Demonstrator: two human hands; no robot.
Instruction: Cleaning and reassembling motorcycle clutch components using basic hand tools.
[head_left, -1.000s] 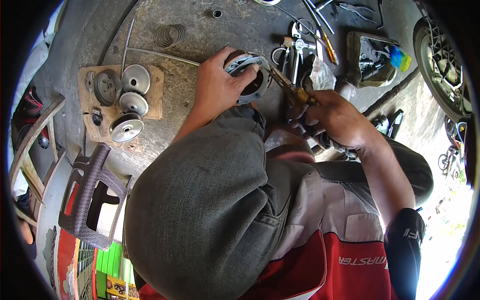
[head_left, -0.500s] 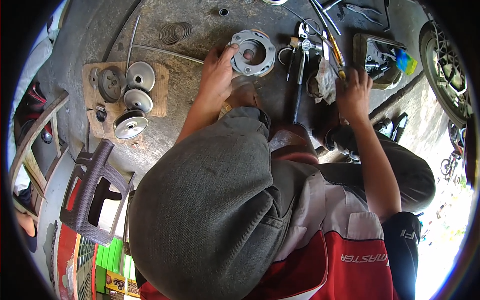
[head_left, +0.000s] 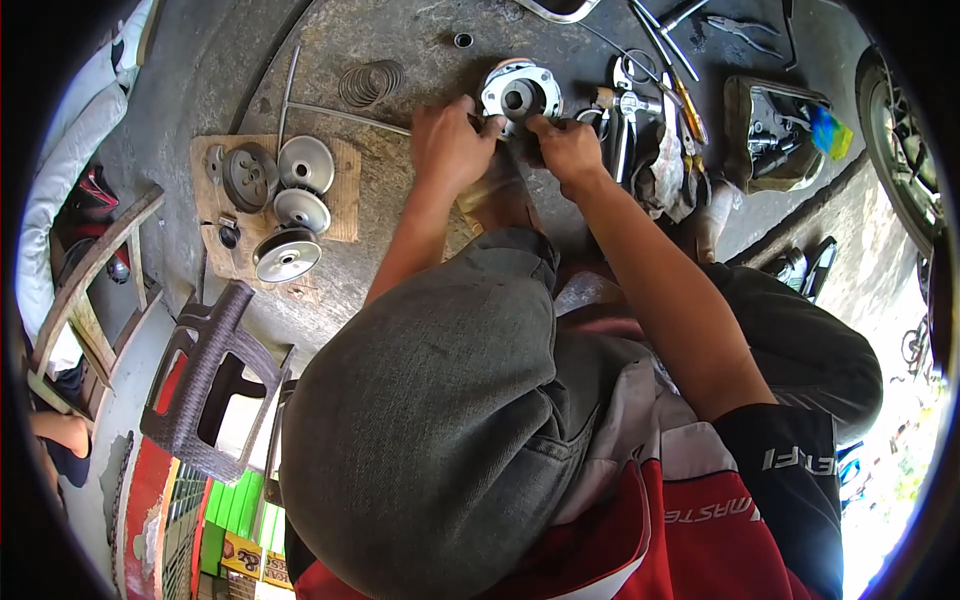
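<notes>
Head view, forearms converging, hands gripping near edge of round metal part

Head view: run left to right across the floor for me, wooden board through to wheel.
Wooden board, coil spring, left hand, round metal part, right hand, crumpled pale rag, tool tray, wheel.

You've got bare floor just left of your left hand, but a metal rod crosses the far end; crumpled rag and pliers clutter the right.
</notes>
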